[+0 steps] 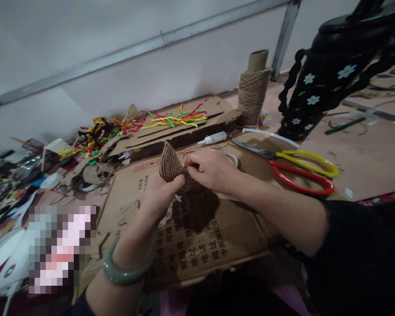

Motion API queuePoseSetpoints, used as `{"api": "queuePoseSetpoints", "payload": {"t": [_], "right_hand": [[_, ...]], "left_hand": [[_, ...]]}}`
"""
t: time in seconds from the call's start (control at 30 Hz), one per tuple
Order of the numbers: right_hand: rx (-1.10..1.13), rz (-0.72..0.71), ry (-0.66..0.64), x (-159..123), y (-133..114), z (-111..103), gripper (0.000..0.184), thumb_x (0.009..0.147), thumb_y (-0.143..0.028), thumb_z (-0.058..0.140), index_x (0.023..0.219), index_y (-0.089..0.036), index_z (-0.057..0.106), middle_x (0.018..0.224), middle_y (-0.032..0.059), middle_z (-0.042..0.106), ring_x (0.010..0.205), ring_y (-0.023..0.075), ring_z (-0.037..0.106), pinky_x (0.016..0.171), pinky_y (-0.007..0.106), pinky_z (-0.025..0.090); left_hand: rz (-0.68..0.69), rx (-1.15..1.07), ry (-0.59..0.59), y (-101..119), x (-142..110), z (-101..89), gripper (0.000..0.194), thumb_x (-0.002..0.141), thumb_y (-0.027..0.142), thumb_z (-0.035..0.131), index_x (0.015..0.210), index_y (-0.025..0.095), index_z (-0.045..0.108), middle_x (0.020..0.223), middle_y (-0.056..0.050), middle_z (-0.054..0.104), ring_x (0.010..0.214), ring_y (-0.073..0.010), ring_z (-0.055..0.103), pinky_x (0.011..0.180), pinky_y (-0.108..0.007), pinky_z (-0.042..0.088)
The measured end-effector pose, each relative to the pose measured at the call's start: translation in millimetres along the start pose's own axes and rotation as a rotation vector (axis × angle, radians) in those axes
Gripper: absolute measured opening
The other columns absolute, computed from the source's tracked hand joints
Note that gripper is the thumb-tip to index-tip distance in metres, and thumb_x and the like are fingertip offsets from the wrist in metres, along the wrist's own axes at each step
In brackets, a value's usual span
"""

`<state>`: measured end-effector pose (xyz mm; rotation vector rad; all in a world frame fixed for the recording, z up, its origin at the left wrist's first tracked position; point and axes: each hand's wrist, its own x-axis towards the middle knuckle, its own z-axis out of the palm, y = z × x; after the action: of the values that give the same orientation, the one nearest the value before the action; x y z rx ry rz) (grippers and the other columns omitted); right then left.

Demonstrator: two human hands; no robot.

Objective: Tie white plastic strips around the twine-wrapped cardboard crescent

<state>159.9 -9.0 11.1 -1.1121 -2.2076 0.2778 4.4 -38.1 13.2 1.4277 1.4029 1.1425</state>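
The cone (169,164) is rough twine, the scissor handles (333,169) glossy plastic

The left grip (159,193) curls, thumb (176,183) pointing toward the right grip (212,170), which pinches just beside it, right forearm (273,202) slanting backward.

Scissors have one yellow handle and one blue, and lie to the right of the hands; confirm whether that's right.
The blue is wrong: in the head view, the scissors have a yellow handle and a red handle. The rest stands.
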Motion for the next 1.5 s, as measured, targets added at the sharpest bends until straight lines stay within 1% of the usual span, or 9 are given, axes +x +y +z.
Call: {"api": "queuePoseSetpoints", "payload": {"t": [0.23,0.37,0.5,0.63,0.77,0.87,1.0,1.2,1.5], "right_hand": [[0.005,0.018,-0.01,0,0,0,0.022,0.084,-0.022,0.046,0.082,-0.015,0.067,0.082,0.0063,0.069,0.076,0.0168,0.059,0.071,0.028,0.038],[0.022,0.02,-0.019,1,0,0,0.024,0.088,-0.023,0.044,0.09,-0.015,0.067,0.088,0.0064,0.07,0.081,0.0164,0.06,0.074,0.027,0.038],[-0.088,-0.031,-0.036,1,1,0,0.029,0.093,-0.026,0.04,0.089,-0.014,0.066,0.09,0.0077,0.071,0.084,0.0181,0.06,0.08,0.031,0.036],[-0.164,-0.09,-0.038,1,2,0,0.032,0.094,-0.025,0.037,0.09,-0.014,0.066,0.092,0.0076,0.071,0.085,0.0185,0.061,0.087,0.035,0.033],[-0.138,-0.041,-0.059,1,2,-2,0.028,0.093,-0.025,0.041,0.093,-0.016,0.068,0.092,0.0063,0.072,0.083,0.0174,0.061,0.079,0.031,0.035],[-0.105,0.007,-0.027,0,0,-2,0.026,0.092,-0.027,0.044,0.095,-0.018,0.069,0.091,0.0051,0.072,0.083,0.0175,0.062,0.074,0.029,0.036],[-0.098,0.021,0.024,-1,0,0,0.026,0.092,-0.028,0.044,0.093,-0.018,0.069,0.089,0.005,0.071,0.082,0.0184,0.062,0.073,0.03,0.036],[-0.113,-0.031,0.031,-2,3,5,0.026,0.092,-0.027,0.044,0.092,-0.017,0.068,0.087,0.0055,0.071,0.079,0.018,0.062,0.072,0.029,0.037],[-0.051,-0.152,0.154,-1,4,5,0.023,0.091,-0.023,0.048,0.092,-0.016,0.07,0.087,0.006,0.07,0.081,0.0177,0.061,0.076,0.029,0.039]], "left_hand": [[-0.052,-0.068,0.016,7,-1,2.4,0.016,0.057,0.025,0.071,0.068,0.014,0.066,0.062,-0.001,0.061,0.067,-0.0171,0.057,0.058,-0.026,0.046],[-0.071,-0.132,0.046,7,-1,2.6,0.017,0.056,0.024,0.073,0.068,0.014,0.066,0.065,0.0,0.062,0.065,-0.015,0.056,0.058,-0.024,0.046],[-0.041,-0.21,0.036,4,1,1.3,0.016,0.058,0.022,0.074,0.07,0.014,0.067,0.069,-0.001,0.064,0.065,-0.0141,0.057,0.062,-0.025,0.047],[-0.037,-0.227,0.076,0,5,-1.4,0.018,0.058,0.022,0.076,0.069,0.012,0.066,0.065,0.0,0.063,0.063,-0.0134,0.057,0.063,-0.025,0.048],[-0.062,-0.335,0.083,-3,8,-3.2,0.026,0.054,0.022,0.079,0.074,0.011,0.066,0.067,-0.001,0.065,0.061,-0.014,0.059,0.062,-0.026,0.048],[-0.095,-0.421,0.083,-5,9,-2.6,0.032,0.053,0.022,0.081,0.079,0.01,0.067,0.07,-0.003,0.068,0.063,-0.0149,0.061,0.063,-0.027,0.049],[-0.109,-0.485,0.035,-3,8,0.6,0.029,0.054,0.02,0.081,0.078,0.012,0.068,0.074,-0.003,0.07,0.064,-0.0146,0.063,0.065,-0.027,0.051],[-0.14,-0.448,0.031,3,4,4.0,0.023,0.053,0.021,0.08,0.071,0.013,0.068,0.07,-0.002,0.068,0.062,-0.0145,0.062,0.063,-0.027,0.051],[-0.112,-0.401,0.073,3,6,3.3,0.023,0.052,0.019,0.079,0.072,0.012,0.069,0.069,-0.002,0.068,0.063,-0.0129,0.06,0.061,-0.024,0.049]]}}
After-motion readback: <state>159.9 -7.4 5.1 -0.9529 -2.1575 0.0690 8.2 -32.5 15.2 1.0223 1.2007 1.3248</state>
